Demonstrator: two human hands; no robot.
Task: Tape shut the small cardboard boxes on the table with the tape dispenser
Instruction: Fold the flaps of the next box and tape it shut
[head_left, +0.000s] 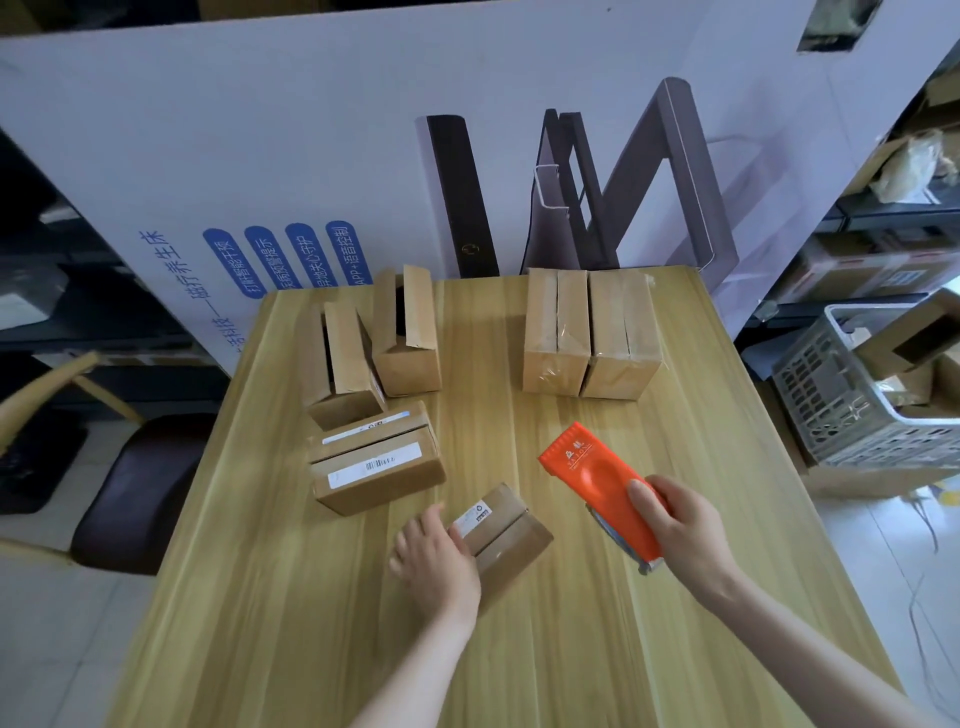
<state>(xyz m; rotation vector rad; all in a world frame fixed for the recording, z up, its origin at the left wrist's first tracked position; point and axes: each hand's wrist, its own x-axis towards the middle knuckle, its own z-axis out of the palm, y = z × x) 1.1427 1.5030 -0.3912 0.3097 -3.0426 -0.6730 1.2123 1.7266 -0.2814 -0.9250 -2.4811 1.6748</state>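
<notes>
Orange tape dispenser (592, 478), white-lettered, sits in the right hand (685, 525).

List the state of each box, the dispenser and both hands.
nearest box: flaps down, seam untaped.
labelled box: flaps down, no tape visible.
back-left outer box: open, flaps up.
back-left inner box: open, flaps up.
back-right inner box: closed, taped.
back-right outer box: closed, taped.
tape dispenser: gripped, off every box.
left hand: rests against nearest box, fingers relaxed.
right hand: grips tape dispenser.
</notes>
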